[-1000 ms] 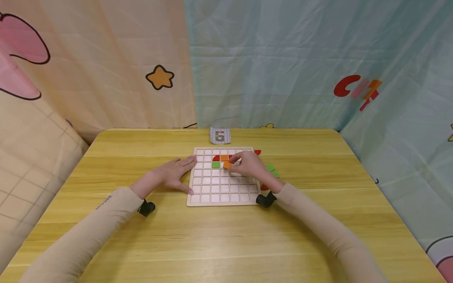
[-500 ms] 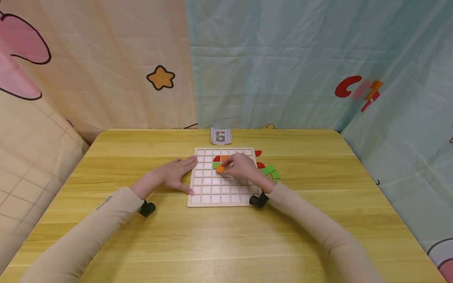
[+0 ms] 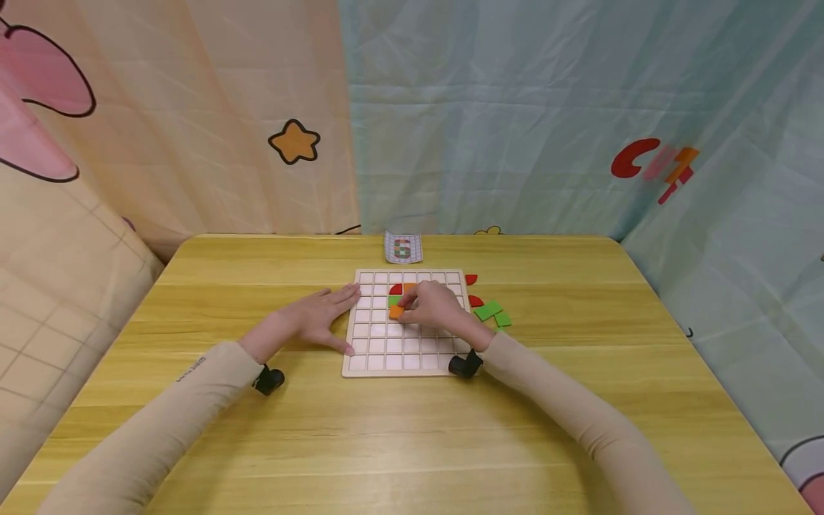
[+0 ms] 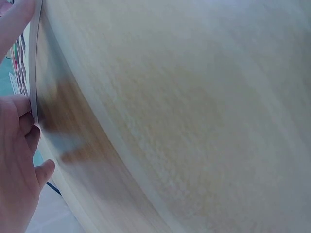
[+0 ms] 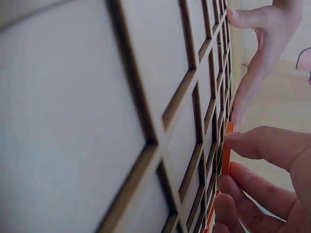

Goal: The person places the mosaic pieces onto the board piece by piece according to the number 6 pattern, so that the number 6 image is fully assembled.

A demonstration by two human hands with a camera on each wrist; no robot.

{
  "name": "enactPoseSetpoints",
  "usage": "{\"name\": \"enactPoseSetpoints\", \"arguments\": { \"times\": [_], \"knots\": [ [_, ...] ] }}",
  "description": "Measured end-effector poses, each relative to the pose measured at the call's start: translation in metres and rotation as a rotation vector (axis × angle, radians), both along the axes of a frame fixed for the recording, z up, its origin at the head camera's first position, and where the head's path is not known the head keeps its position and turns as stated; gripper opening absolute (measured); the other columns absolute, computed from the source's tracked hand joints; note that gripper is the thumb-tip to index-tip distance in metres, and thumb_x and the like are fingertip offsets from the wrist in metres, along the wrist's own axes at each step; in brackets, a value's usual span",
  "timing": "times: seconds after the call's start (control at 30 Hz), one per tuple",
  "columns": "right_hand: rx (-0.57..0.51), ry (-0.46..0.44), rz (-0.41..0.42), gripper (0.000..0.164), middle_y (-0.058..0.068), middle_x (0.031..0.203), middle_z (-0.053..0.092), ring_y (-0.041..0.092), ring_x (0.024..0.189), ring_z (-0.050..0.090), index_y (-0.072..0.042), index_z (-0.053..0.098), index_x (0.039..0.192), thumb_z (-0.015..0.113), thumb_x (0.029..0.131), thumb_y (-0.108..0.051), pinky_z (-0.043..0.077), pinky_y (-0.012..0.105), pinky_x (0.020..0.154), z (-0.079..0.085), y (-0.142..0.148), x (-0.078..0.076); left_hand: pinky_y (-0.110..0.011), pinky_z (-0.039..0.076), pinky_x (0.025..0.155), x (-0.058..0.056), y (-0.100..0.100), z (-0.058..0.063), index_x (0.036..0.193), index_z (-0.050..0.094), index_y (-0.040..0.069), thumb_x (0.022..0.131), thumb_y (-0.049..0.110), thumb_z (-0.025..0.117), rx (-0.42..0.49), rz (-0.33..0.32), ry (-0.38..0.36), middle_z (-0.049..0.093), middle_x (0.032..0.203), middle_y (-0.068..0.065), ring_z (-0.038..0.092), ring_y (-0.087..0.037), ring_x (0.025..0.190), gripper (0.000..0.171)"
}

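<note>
A wooden grid board [image 3: 386, 363] with white square cells lies mid-table. My right hand [image 3: 433, 307] pinches an orange square tile [image 3: 395, 312] between thumb and fingers, close over a cell just below a green tile [image 3: 394, 300]. In the right wrist view the orange tile [image 5: 227, 148] stands edge-on between the thumb and fingertips. A red quarter-round tile [image 3: 395, 290] and another orange tile [image 3: 409, 287] sit in the row above; the right hand covers cells beside them. My left hand [image 3: 318, 320] rests with spread fingers along the board's left edge.
Right of the board lie loose green tiles [image 3: 489, 310] and red quarter-round tiles [image 3: 475, 301]. Behind the board is a small paper card [image 3: 403, 248] with a coloured pattern on a grid. Printed curtains hang behind the table [image 3: 412, 443].
My right hand has carried the orange tile left and toward me, to the cell below the green tile. The left hand has stayed at the board's edge.
</note>
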State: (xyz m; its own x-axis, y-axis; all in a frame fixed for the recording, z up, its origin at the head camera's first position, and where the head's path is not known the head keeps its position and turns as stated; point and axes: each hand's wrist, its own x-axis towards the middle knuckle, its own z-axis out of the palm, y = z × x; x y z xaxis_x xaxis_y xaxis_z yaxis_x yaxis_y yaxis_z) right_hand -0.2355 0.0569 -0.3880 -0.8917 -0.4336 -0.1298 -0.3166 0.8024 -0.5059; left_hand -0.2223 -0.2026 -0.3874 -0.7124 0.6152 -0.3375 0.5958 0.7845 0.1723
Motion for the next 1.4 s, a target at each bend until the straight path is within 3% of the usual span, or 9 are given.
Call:
{"name": "enactPoseSetpoints", "arguments": {
  "times": [0.97, 1.4],
  "knots": [
    [-0.004, 0.023, 0.017, 0.022, -0.006, 0.096, 0.074, 0.009, 0.085, 0.064, -0.018, 0.077, 0.098, 0.079, 0.079, -0.028, 0.049, 0.025, 0.073, -0.001, -0.004, 0.003, -0.054, 0.014, 0.120, 0.002, 0.000, 0.001, 0.154, 0.011, 0.002, 0.077, 0.074, 0.058, 0.017, 0.003, 0.005, 0.004, 0.163, -0.014, 0.009, -0.030, 0.150, 0.115],
    [-0.031, 0.025, -0.036, 0.020, -0.004, 0.098, 0.072, 0.012, 0.081, 0.059, -0.019, 0.075, 0.101, 0.075, 0.082, -0.023, 0.046, 0.025, 0.066, 0.003, 0.011, 0.006, -0.054, 0.014, 0.120, 0.002, -0.001, 0.000, 0.154, 0.010, 0.003, 0.077, 0.073, 0.059, 0.014, -0.001, 0.007, 0.003, 0.163, -0.013, 0.008, -0.029, 0.150, 0.116]
  ]
}}
